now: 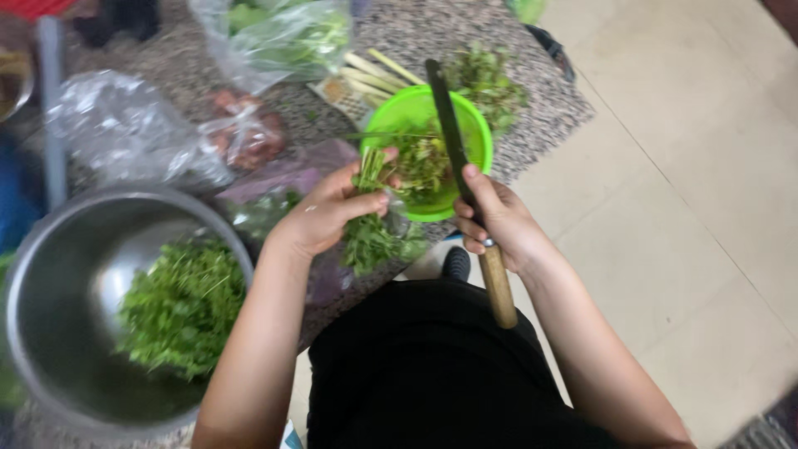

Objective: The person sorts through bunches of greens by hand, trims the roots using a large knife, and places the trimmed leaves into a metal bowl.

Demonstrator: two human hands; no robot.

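Note:
My left hand (331, 209) grips a bunch of leafy green herbs (374, 233), stems pointing up toward a bright green plastic bowl (478, 133). My right hand (497, 218) holds a long knife (453, 137) by its wooden handle, blade pointing away over the bowl. The bowl holds herb stems and trimmings. Both hands sit close together just in front of the bowl, above my dark-clothed lap.
A large steel bowl (50, 274) at the left holds picked green leaves. Clear plastic bags (125, 125) of greens and reddish produce lie on a speckled mat (544, 104), with lemongrass stalks (374, 75) behind the green bowl. Beige floor tiles (690, 191) spread to the right.

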